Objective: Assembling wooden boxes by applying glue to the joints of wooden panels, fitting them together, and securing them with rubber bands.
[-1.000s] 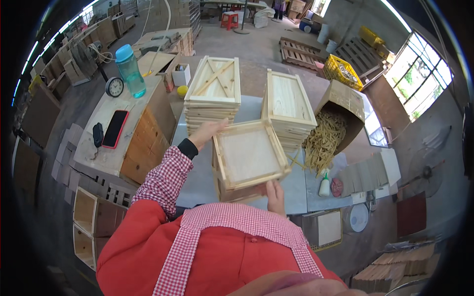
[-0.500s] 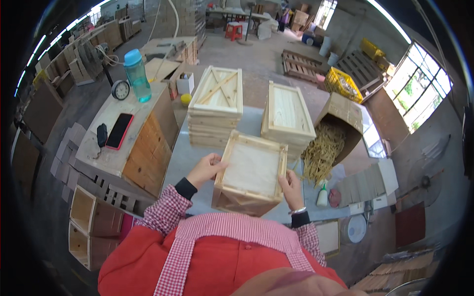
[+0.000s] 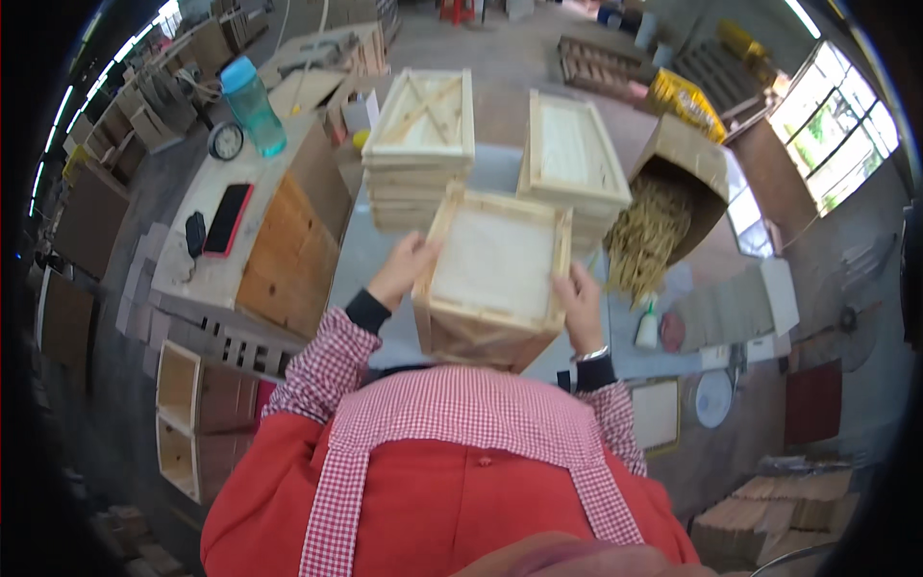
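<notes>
A pale wooden box (image 3: 495, 252) with a framed top and a whitish panel inside that frame is between my hands, over the grey-white table in front of my chest. My left hand (image 3: 406, 271) grips its left rim, thumb near the top edge. On the opposite rim, my right hand (image 3: 580, 306) is closed around the frame, a bangle at its wrist. Diagonal slats show faintly on the side of the box facing me. Whether its base touches the table is hard to make out.
Behind the box stand a stack of cross-braced wooden panels (image 3: 416, 120) and a stack of framed panels (image 3: 574, 154). A cardboard carton (image 3: 690, 154) spills shredded filler (image 3: 646, 231) at right, near a small glue bottle (image 3: 647, 329). A side cabinet at left carries a phone (image 3: 229, 219) and a blue bottle (image 3: 254, 111).
The view has tipped downward, so everything sits higher in the picture. Both hands keep their hold on the box, which appears slightly larger and a little turned.
</notes>
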### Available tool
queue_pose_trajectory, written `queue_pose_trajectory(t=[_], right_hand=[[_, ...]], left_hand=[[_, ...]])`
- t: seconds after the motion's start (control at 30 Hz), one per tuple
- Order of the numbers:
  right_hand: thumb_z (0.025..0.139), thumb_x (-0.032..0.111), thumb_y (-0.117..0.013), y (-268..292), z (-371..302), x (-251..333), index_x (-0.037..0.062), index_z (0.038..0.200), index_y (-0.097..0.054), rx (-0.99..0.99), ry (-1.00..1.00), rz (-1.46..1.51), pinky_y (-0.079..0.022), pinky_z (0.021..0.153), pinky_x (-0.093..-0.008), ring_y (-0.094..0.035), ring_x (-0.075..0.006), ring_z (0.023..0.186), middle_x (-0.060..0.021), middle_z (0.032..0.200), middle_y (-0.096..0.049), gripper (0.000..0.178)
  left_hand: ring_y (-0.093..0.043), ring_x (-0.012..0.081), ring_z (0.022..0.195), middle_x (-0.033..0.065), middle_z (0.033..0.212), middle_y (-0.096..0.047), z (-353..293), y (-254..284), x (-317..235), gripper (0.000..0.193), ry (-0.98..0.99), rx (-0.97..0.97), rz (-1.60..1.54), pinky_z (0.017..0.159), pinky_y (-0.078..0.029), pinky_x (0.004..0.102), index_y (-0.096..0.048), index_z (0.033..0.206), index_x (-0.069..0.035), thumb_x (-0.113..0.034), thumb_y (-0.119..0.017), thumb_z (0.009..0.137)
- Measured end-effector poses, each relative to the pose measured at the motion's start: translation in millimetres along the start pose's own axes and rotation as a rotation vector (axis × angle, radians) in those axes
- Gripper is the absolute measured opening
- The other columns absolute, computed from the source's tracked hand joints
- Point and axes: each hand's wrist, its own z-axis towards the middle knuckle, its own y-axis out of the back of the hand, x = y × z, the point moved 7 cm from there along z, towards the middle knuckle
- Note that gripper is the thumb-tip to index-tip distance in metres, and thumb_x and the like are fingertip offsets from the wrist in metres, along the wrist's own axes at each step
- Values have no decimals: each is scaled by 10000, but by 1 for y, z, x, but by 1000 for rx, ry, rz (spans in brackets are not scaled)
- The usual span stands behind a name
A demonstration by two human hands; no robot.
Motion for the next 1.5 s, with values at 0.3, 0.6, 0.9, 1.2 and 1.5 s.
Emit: queue_pose_trajectory(t=[0.3,0.6,0.9,1.2,1.5], right_hand=[[940,200,-535,-7,16,-21,-27,980,-575,61,11,104,-393,641,-228,-431,-61,731,24,801,-524,234],[955,229,-496,-11,-16,-3,-39,1094,-543,104,-63,156,-397,652,-236,-433,-67,735,21,792,-529,306],[994,315,-365,4,-5,-109,-42,1173,-550,-33,-150,292,-458,833,-350,-571,-205,912,-73,999,-606,440],[979,331,-399,-38,-38,-236,-17,1077,-582,-25,-222,83,-430,886,-399,-582,-287,980,-172,991,-630,405],[975,371,-433,51,-109,-274,39,1225,-488,-243,-266,334,-492,837,-313,-569,-182,990,-68,1071,-579,419]], left_hand=[[-526,57,872,18,950,-597,-10,-5,0,260,-70,-22,-99,751,-448,222,-571,1022,-24,-272,-561,944],[-443,44,783,-35,841,-497,-30,2,16,235,10,-32,-98,686,-418,216,-539,920,-47,-275,-593,927],[-583,126,933,60,1067,-612,-27,8,42,435,258,-148,-519,823,-482,268,-536,1199,-5,-369,-475,969],[-579,189,1073,103,1212,-585,-17,-13,135,470,287,161,-553,929,-476,317,-466,1301,2,-331,-468,969],[-602,213,1035,121,1190,-596,32,-104,192,440,323,639,-852,876,-518,342,-489,1281,-11,-312,-480,960]])
